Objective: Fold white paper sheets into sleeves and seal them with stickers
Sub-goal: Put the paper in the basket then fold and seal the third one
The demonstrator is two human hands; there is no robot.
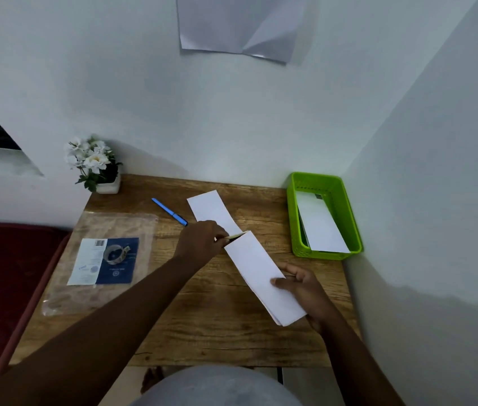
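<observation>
Right hand point(305, 284): fingers and thumb curled round the near end of a folded white paper sleeve point(264, 276), thumb lying on its upper face. The sleeve is raised off the wooden table point(217, 332) and runs diagonally away from the person toward the left hand point(199, 241).

Left hand: fingers bunched at the sleeve's far, open end, pinching something small and pale at the mouth. What that item is cannot be made out; the fingertips are hidden behind the knuckles.

Beyond the left hand, a second folded white strip point(211, 209) lies flat on the table, its near end covered by the hand. Whether it touches the held sleeve cannot be told. A blue pen point(169, 211) lies just beside it, to its left.

At the table's right rear corner stands a green plastic basket point(337, 189) holding a white folded sheet point(321, 227) with a small dark mark near its far end; another sheet's edge shows beneath.

On the left of the table lies a clear plastic bag point(108, 227), and on it a blue-and-white printed card point(104, 260) bearing a barcode and a roll of tape point(116, 253). The print is too small and blurred to read; no brand is legible.

A white pot of white flowers point(94, 162) sits at the left rear corner. A creased sheet point(240, 24) hangs on the wall, cut off by the top of the frame.
</observation>
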